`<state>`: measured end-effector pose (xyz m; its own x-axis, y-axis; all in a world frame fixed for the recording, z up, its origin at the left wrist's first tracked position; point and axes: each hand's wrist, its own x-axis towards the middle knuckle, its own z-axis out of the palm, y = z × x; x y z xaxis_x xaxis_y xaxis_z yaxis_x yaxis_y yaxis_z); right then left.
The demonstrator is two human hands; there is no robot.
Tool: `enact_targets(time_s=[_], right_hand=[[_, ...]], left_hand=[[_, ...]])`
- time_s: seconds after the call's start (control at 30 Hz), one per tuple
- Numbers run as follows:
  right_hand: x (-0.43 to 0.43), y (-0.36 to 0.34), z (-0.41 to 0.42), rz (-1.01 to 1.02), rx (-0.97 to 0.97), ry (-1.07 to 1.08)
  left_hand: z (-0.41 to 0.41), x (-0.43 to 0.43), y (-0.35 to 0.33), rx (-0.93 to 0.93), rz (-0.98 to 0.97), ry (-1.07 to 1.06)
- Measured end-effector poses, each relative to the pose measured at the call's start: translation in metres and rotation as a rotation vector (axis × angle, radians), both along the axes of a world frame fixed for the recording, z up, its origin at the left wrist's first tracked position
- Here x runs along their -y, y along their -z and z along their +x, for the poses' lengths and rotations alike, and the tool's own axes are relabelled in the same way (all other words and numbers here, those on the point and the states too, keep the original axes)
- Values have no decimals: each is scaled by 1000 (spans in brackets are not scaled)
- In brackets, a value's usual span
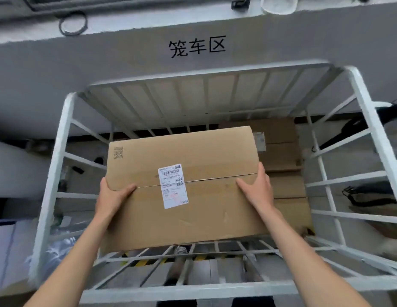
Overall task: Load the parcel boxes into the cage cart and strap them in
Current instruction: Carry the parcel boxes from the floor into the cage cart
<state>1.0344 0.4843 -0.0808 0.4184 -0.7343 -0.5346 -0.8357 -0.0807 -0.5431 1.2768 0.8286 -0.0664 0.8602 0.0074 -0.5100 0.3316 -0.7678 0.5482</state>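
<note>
**Cardboard parcel held over the open cage cart**

Both bare hands hold a large, flat, brown cardboard parcel box [204, 151] above the open top of a white-painted metal cage cart [60, 151]. The box is tilted, its far edge raised, and its near edge sits just over the cart's front rail. A white printed shipping label [173, 186] with a barcode and QR code straddles the centre seam of the top flaps.

The left hand [114, 193] grips the left edge of the box near the seam: the thumb lies flat across the top face and the fingers wrap round the side, hidden beneath. The right hand [257, 189] grips the right edge in the same way, thumb stretched over the top face, fingers curled out of sight behind the side. The box is clamped between the two hands.

Inside the cart, low down on the right side, lies a second brown cardboard box [281, 156], with a small white label at its far left corner. The held box partly covers it.

The cart stands against a grey wall with black painted characters [197, 47]. On the ledge above the wall lies a black coiled cable [73, 23]. Through the front bars of the cart, yellow-and-black striped floor tape [146, 261] shows.
</note>
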Motion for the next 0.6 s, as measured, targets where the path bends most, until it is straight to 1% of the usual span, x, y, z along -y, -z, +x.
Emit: enact_targets(time_s=[0.07,0.17,0.3,0.47,0.6], right_hand=[[-21,32,21,5,-16,34],[-46,90,44,45,-70,59],[-71,178,58,76,-133,76],[-86,276,74,114,-135,70],[-76,345,94,116,-118,42]], left_hand=[[26,-14,38,-47,-11,11],[59,-36,101,-96,24,25],[82,-67,191,-172,58,26],[94,-96,291,-188,106,-1],[108,-92,360,-196,94,-12]])
